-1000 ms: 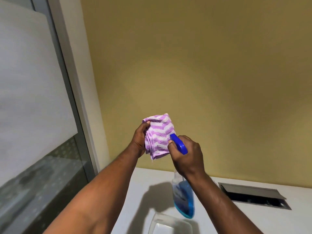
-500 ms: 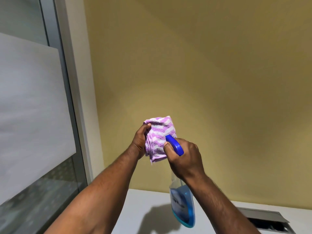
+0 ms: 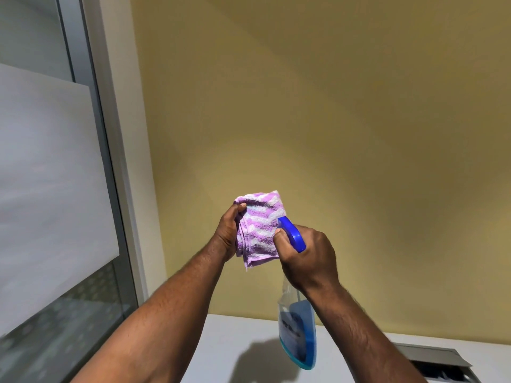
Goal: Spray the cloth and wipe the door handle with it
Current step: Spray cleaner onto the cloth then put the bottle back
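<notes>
A folded purple and white striped cloth [image 3: 261, 225] is held up in front of the yellow wall by my left hand [image 3: 228, 230], which grips its left edge. My right hand [image 3: 307, 255] is closed around the neck of a clear spray bottle [image 3: 297, 333] with blue liquid. The bottle's blue spray head [image 3: 291, 233] points at the cloth and almost touches it. No door handle is in view.
A white tabletop [image 3: 235, 349] lies below my arms, with a grey cable hatch [image 3: 437, 363] at the lower right. A frosted glass panel [image 3: 49, 183] in a grey metal frame [image 3: 91, 111] stands on the left.
The view has tilted upward, so the table and a clear container at the bottom dropped out of sight. Both hands keep the same hold, the nozzle staying close to the cloth.
</notes>
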A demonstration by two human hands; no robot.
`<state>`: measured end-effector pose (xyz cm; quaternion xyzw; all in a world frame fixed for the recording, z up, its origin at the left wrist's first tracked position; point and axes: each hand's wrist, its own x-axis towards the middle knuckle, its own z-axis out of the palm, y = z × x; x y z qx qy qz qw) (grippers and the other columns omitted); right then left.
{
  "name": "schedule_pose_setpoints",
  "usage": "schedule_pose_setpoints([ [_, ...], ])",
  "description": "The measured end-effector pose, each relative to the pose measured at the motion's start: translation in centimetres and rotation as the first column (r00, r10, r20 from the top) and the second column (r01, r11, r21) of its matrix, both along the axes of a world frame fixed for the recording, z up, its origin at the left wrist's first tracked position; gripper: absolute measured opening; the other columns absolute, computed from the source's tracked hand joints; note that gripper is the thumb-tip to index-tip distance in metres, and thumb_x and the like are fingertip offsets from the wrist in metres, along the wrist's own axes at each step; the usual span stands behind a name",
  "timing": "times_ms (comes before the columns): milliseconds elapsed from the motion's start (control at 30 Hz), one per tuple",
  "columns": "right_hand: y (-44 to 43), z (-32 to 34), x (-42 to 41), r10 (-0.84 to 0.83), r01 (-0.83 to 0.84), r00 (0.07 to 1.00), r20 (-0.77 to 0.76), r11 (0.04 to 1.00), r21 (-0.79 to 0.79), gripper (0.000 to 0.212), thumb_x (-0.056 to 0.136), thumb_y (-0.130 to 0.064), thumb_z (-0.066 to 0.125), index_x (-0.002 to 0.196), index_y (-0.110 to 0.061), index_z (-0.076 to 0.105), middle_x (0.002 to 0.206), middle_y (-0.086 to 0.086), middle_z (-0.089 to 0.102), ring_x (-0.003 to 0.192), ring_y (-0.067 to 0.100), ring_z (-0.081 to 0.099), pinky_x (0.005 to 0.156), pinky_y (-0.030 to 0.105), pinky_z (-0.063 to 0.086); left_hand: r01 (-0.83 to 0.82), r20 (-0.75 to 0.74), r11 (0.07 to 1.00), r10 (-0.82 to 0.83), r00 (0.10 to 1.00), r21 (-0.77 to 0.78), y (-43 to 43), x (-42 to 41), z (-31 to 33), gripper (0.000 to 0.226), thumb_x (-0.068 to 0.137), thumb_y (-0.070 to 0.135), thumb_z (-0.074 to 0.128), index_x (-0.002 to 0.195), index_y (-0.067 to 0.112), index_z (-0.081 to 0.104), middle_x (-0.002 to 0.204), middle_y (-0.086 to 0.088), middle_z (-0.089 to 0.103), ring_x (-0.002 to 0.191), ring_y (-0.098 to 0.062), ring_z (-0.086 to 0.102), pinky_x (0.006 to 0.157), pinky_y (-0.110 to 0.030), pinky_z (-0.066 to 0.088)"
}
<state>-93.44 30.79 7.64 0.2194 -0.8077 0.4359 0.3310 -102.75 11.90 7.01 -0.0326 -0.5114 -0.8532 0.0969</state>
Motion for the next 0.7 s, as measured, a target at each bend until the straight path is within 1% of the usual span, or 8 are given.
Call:
schedule_pose_setpoints([
  [100,1.1,0.1,-0.5,-0.054,0.054,0.998,0.018,0.998,-0.043,0.034,0.083,-0.044,0.049,0.055,-0.027,0.04,0.048,-0.007,0.04,0.043,0.009,0.037,0.047,0.023,0.026,-0.008,0.005,1.0,0.009,1.0,-0.013,0.0,-0.1,0.2,0.024,0.102,0.027,0.051,0.107,0.01,0.067,0.091,-0.013,0.08,0.079,-0.03,0.079,0.063,-0.036,0.063],
  [200,1.9,0.1,-0.9,-0.084,0.084,0.996,0.004,0.996,-0.04,0.034,0.082,-0.044,0.047,0.055,-0.024,0.042,0.049,-0.006,0.042,0.045,0.012,0.038,0.049,0.025,0.027,-0.007,0.002,1.0,0.007,1.0,-0.007,0.1,-0.2,0.4,0.023,0.102,0.026,0.051,0.108,0.01,0.066,0.09,-0.013,0.08,0.079,-0.03,0.079,0.063,-0.037,0.064],
  [300,2.5,0.0,-1.1,-0.112,0.112,0.994,-0.008,0.993,-0.03,0.037,0.082,-0.045,0.044,0.054,-0.022,0.039,0.046,-0.004,0.038,0.043,0.012,0.036,0.047,0.026,0.027,-0.003,-0.007,1.0,0.003,1.0,-0.004,0.5,-0.3,0.6,0.022,0.102,0.025,0.051,0.109,0.009,0.065,0.091,-0.013,0.079,0.079,-0.031,0.078,0.065,-0.038,0.064],
  [367,2.9,-0.1,-1.1,-0.121,0.12,0.993,-0.008,0.992,-0.043,0.038,0.082,-0.047,0.043,0.052,-0.023,0.038,0.044,-0.006,0.035,0.041,0.013,0.037,0.045,0.022,0.024,0.001,-0.006,1.0,-0.001,1.0,-0.015,0.7,-0.4,0.6,0.023,0.102,0.026,0.05,0.109,0.009,0.064,0.09,-0.012,0.08,0.078,-0.031,0.078,0.063,-0.037,0.063],
  [467,3.2,-0.5,-0.9,-0.105,0.105,0.994,0.007,0.993,-0.06,0.038,0.082,-0.048,0.044,0.054,-0.023,0.042,0.045,-0.006,0.037,0.041,0.012,0.037,0.045,0.021,0.026,0.005,-0.015,1.0,-0.005,1.0,-0.009,0.9,-0.5,0.9,0.023,0.102,0.026,0.051,0.107,0.009,0.064,0.089,-0.012,0.08,0.078,-0.031,0.079,0.061,-0.037,0.063],
  [533,3.1,-0.7,-0.7,-0.074,0.075,0.997,0.013,0.996,-0.057,0.035,0.082,-0.045,0.049,0.055,-0.025,0.042,0.047,-0.006,0.04,0.043,0.012,0.038,0.045,0.022,0.027,0.001,-0.02,1.0,-0.001,1.0,-0.006,1.0,-0.6,1.1,0.024,0.102,0.026,0.051,0.111,0.008,0.064,0.091,-0.013,0.08,0.079,-0.031,0.079,0.063,-0.038,0.063],
  [633,2.5,-0.9,0.1,-0.016,0.016,1.0,-0.027,1.0,-0.01,0.035,0.083,-0.038,0.055,0.055,-0.026,0.038,0.05,-0.005,0.041,0.047,0.014,0.04,0.05,0.025,0.027,-0.003,-0.023,1.0,0.003,1.0,-0.011,1.2,-0.6,1.3,0.025,0.102,0.026,0.051,0.113,0.008,0.064,0.091,-0.013,0.08,0.078,-0.031,0.078,0.062,-0.036,0.063],
  [700,2.1,-1.1,0.7,0.012,-0.009,0.998,-0.062,0.999,0.043,0.033,0.085,-0.035,0.055,0.057,-0.027,0.04,0.051,-0.007,0.042,0.049,0.014,0.041,0.055,0.026,0.027,-0.004,-0.025,1.0,0.003,1.0,-0.009,1.4,-0.7,1.3,0.025,0.102,0.026,0.051,0.112,0.008,0.065,0.09,-0.013,0.08,0.078,-0.03,0.078,0.061,-0.035,0.063],
])
